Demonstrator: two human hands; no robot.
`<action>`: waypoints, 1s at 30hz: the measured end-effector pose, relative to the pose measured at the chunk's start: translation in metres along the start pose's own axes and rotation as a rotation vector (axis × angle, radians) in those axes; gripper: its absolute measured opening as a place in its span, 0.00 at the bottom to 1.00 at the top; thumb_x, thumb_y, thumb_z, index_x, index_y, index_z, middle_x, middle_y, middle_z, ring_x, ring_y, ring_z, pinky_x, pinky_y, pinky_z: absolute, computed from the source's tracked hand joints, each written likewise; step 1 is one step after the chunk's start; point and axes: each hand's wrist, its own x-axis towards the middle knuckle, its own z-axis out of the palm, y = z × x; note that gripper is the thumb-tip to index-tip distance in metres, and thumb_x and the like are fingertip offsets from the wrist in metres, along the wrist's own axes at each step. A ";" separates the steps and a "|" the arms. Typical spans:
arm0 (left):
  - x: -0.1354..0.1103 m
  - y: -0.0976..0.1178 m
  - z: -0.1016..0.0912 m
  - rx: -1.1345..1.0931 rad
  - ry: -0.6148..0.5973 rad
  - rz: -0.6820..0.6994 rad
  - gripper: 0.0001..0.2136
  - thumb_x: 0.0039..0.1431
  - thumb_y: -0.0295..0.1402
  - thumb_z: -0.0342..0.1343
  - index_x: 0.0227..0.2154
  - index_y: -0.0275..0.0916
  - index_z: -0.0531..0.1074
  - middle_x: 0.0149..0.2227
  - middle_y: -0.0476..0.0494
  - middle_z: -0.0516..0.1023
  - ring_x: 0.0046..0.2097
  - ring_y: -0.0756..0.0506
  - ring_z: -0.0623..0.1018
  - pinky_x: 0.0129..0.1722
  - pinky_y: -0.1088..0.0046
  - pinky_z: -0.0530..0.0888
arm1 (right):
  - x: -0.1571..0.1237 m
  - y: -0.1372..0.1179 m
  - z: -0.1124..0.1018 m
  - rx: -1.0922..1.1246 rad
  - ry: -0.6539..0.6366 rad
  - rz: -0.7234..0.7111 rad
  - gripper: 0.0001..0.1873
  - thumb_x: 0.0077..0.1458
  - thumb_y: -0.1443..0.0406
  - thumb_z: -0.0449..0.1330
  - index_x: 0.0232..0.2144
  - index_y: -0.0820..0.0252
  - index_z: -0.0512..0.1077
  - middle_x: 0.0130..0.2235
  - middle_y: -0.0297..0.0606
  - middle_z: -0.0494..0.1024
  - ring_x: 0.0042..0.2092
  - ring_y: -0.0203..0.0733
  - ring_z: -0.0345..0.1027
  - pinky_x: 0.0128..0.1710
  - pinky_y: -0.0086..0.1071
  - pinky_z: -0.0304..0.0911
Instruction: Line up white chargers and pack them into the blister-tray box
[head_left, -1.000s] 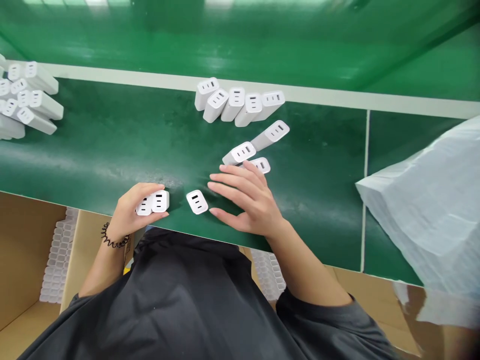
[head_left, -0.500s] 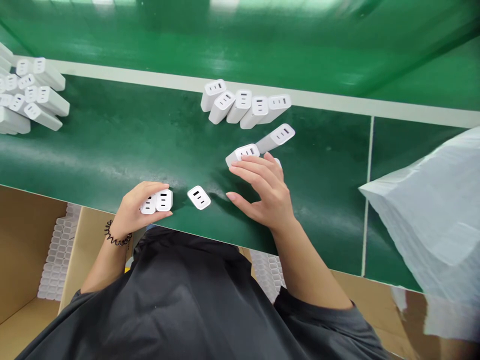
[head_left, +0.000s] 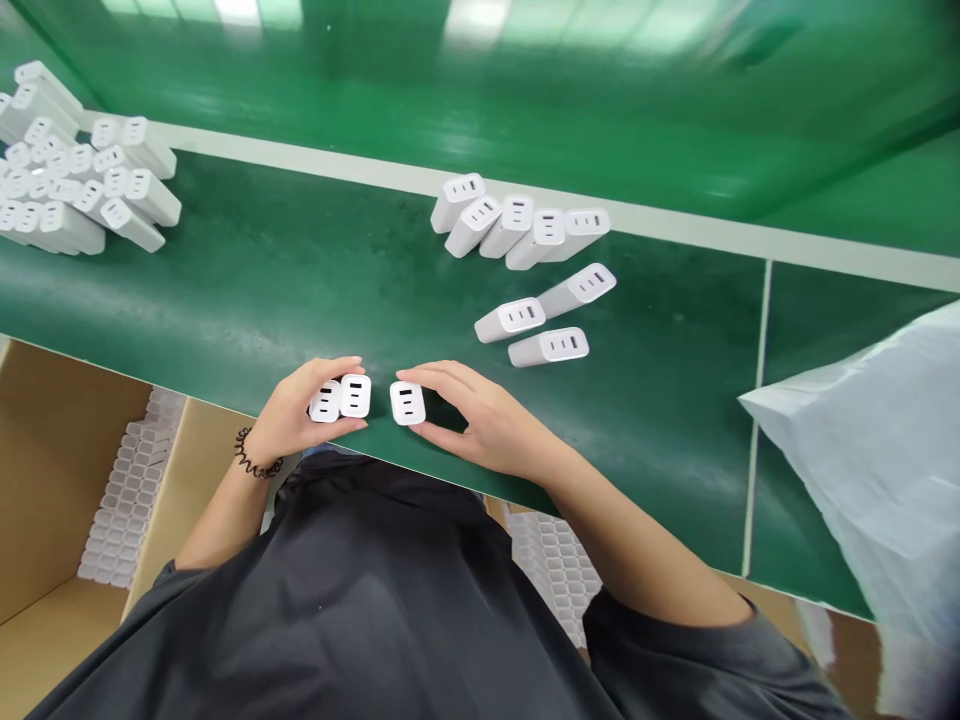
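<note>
My left hand (head_left: 289, 412) is closed around two white USB chargers (head_left: 355, 397) standing side by side, their port ends facing up. Just to the right, my right hand (head_left: 491, 420) pinches a single white charger (head_left: 408, 404) between thumb and fingers. A small gap separates that charger from the pair. Each port face shows one wide slot and two small ones. Beyond my right hand, three more chargers (head_left: 561, 345) stand loosely grouped on the green table (head_left: 300, 270).
Several chargers (head_left: 517, 225) form a row near the table's back strip. A larger cluster (head_left: 82, 190) stands at the far left. White plastic sheeting (head_left: 862, 430) drapes over the right side. Below the table edge, a cardboard box (head_left: 172, 480) holds rows of pale pieces (head_left: 124, 500).
My right hand has left the loose chargers, moved left and nearer me, and taken hold of the single charger, which is now turned straighter. My left hand still grips its pair.
</note>
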 end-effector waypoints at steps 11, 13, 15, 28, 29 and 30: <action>0.000 0.001 0.000 0.052 -0.019 0.007 0.29 0.56 0.42 0.66 0.58 0.43 0.65 0.48 0.41 0.79 0.46 0.46 0.79 0.44 0.69 0.77 | 0.015 0.008 0.027 0.074 0.052 -0.060 0.23 0.59 0.63 0.62 0.56 0.55 0.64 0.51 0.45 0.76 0.52 0.49 0.71 0.48 0.46 0.71; 0.000 0.001 0.000 0.051 -0.029 0.006 0.29 0.56 0.42 0.66 0.59 0.44 0.65 0.49 0.41 0.79 0.46 0.45 0.79 0.43 0.69 0.77 | 0.014 0.009 0.028 0.074 0.051 -0.065 0.23 0.60 0.63 0.61 0.57 0.55 0.63 0.51 0.45 0.76 0.51 0.49 0.71 0.48 0.45 0.70; 0.001 0.002 0.000 0.046 -0.032 0.007 0.29 0.57 0.42 0.66 0.59 0.44 0.64 0.49 0.41 0.79 0.47 0.45 0.79 0.43 0.68 0.78 | 0.013 0.010 0.028 0.070 0.048 -0.072 0.23 0.61 0.62 0.61 0.57 0.54 0.63 0.51 0.45 0.76 0.50 0.48 0.72 0.48 0.45 0.70; 0.005 0.005 -0.001 0.060 -0.051 0.004 0.27 0.56 0.40 0.67 0.57 0.43 0.67 0.46 0.42 0.80 0.46 0.45 0.79 0.45 0.67 0.77 | 0.008 0.003 0.027 -0.078 0.166 -0.109 0.23 0.58 0.68 0.59 0.56 0.53 0.65 0.43 0.42 0.72 0.43 0.46 0.70 0.36 0.39 0.71; 0.005 0.005 -0.001 0.064 -0.054 0.006 0.27 0.56 0.41 0.67 0.57 0.44 0.67 0.46 0.42 0.80 0.46 0.45 0.79 0.45 0.67 0.77 | 0.008 0.003 0.027 -0.083 0.167 -0.108 0.23 0.58 0.68 0.58 0.56 0.53 0.65 0.43 0.42 0.72 0.43 0.46 0.70 0.36 0.38 0.71; 0.005 0.005 -0.001 0.068 -0.057 0.008 0.26 0.56 0.41 0.66 0.57 0.44 0.67 0.46 0.43 0.80 0.45 0.45 0.79 0.44 0.67 0.77 | 0.008 0.004 0.027 -0.089 0.167 -0.111 0.22 0.58 0.68 0.58 0.55 0.54 0.65 0.43 0.43 0.72 0.42 0.46 0.70 0.36 0.38 0.71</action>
